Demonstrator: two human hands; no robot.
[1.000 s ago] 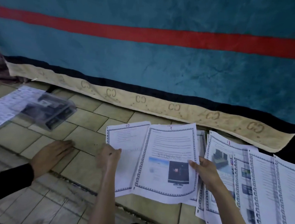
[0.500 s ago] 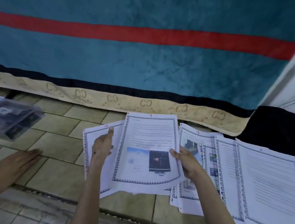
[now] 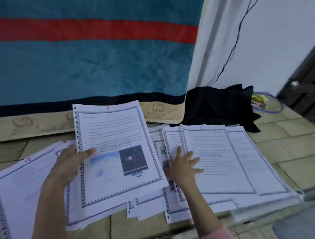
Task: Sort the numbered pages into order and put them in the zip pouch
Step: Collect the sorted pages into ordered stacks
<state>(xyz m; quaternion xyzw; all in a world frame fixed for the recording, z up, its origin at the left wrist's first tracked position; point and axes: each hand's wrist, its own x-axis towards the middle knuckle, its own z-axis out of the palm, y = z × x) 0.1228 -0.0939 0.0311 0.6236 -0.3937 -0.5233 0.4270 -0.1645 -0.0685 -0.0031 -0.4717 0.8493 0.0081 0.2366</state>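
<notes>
At 9 o'clock of the frame centre, the left edge of page 9 point(image 3: 115, 153) is pinched by the left hand point(image 3: 68, 166), thumb on top and fingers curled beneath the sheet. Page 9 is held tilted above a loose stack of bordered pages point(image 3: 149, 205). At 3 o'clock of page 9, the right hand point(image 3: 182, 165) is laid flat with fingers spread and straight on the overlapping text pages point(image 3: 232, 158); nothing is gripped by it. At 8 o'clock, page 10 point(image 3: 20, 189) is seen lying partly under the left forearm. All sheets are spread on a tiled floor point(image 3: 287, 143). At 12 o'clock, a teal blanket point(image 3: 92, 66) with 1 red stripe is hung. At 2 o'clock, a black cloth point(image 3: 218, 105) is heaped against the wall. The zip pouch cannot be made out with certainty.
</notes>
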